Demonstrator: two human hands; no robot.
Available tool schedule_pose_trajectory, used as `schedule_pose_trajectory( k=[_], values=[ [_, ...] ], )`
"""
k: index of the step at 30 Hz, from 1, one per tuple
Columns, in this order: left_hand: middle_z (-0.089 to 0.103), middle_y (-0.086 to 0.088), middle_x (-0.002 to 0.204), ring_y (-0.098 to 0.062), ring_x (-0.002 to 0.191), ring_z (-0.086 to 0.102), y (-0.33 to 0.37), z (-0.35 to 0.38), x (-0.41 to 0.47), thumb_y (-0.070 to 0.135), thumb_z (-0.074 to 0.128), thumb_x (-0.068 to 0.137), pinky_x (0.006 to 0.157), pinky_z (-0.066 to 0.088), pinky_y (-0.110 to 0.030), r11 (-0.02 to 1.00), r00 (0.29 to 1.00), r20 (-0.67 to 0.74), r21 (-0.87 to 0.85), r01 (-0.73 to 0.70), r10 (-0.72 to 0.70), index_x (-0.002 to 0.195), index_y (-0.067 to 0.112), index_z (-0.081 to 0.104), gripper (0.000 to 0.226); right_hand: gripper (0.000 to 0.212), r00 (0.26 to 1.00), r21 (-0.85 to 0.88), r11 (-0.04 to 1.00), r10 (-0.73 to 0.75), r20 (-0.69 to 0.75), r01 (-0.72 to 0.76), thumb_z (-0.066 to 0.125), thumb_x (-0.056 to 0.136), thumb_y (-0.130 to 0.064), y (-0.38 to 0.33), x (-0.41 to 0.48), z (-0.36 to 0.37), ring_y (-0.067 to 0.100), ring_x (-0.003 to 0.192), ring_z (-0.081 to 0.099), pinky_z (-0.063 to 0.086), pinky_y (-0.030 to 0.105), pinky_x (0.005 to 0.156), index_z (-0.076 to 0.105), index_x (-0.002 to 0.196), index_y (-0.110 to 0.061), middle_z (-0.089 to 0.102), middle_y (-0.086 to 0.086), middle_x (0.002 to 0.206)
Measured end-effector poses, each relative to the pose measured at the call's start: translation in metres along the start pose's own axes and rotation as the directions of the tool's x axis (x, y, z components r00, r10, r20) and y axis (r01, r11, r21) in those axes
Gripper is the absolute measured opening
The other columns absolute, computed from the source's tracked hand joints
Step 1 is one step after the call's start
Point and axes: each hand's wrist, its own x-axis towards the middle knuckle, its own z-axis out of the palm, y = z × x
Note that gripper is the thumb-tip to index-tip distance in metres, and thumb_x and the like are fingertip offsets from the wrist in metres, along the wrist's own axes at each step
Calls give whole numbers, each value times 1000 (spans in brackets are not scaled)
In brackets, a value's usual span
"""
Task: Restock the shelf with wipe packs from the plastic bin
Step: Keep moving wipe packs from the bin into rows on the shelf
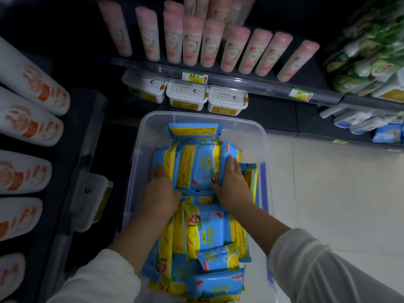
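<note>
Bin (pixel 136 167) of blue/yellow wipe packs (pixel 207 235) sits on floor, just in front of shelf (pixel 262 88) w/ white tubs (pixel 185 96). L hand (pixel 160 189) & R hand (pixel 234 182) squeeze a bundle (pixel 196 169) btwn them in bin's far half, fingers clamped on its sides.

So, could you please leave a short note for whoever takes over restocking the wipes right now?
Hands: left hand and right hand grip a bundle of wipe packs from either side.
Where: the bundle sits inside the plastic bin, which stands on the floor in front of the shelf.
Done: bundle gathered, not yet lifted out.
Left: lift it, place it on the shelf, then repeat; many more packs lie in the bin.
</note>
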Motion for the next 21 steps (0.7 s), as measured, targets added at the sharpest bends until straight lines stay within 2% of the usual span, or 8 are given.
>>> schedule_pose_trajectory(
  k=[2,3,5,7,10,14,19,21],
  values=[
    [45,-21,134,-38,113,53,2,-1,-2,19,63,85,86,44,-39,1000,1000,-6,-19,21,-21,138,1,25,68,81,999,-26,1000,-6,-39,5,54,94,-17,-1,-1,0,27,136,33,37,32,103,-3,150,-10,11,11,157],
    [48,-22,131,-38,112,54,2,-2,-2,17,61,86,85,45,-39,999,1000,-14,-36,26,-26,136,1,27,63,76,998,-8,1000,2,-61,-2,54,93,-14,-1,-2,-2,29,129,42,42,34,97,4,150,-9,24,14,152],
    [53,-23,126,-39,111,55,2,-3,-5,13,59,87,83,45,-38,996,999,-28,-75,37,-39,133,1,31,55,62,994,87,996,40,-99,-32,54,89,-7,-1,-3,-12,29,102,54,49,36,76,23,143,-8,50,15,127],
    [55,-24,124,-39,111,55,2,-4,-9,10,57,88,84,45,-39,996,999,-35,-82,38,-41,131,1,32,51,45,991,215,974,98,-95,-76,51,86,0,0,-7,-23,26,85,56,46,33,60,41,128,-9,57,11,101],
    [58,-24,120,-39,109,57,1,-10,-19,6,56,88,82,46,-38,990,998,-16,-128,58,-60,128,0,37,46,30,982,350,929,163,-90,-122,47,82,3,4,-14,-36,29,87,61,50,33,65,56,109,-8,65,13,98],
    [59,-23,114,-36,103,58,-2,-29,-35,5,59,87,76,46,-35,966,997,23,-246,75,-72,120,0,47,36,28,978,411,899,196,-74,-149,50,80,1,13,-25,-47,26,82,63,52,32,65,67,99,-10,69,10,93],
    [60,-16,108,-29,92,59,7,-47,-59,7,59,85,66,40,-26,947,999,50,-320,28,-13,112,5,54,28,25,977,505,848,210,-45,-160,56,71,4,27,-41,-43,34,80,68,57,49,68,70,85,-10,71,15,85],
    [60,-13,104,-28,89,59,11,-51,-68,9,60,85,66,43,-27,944,998,59,-330,25,-6,111,7,54,27,26,981,553,822,189,-39,-136,55,72,4,33,-46,-38,35,81,68,56,53,72,69,72,-19,72,15,85]
  ],
)
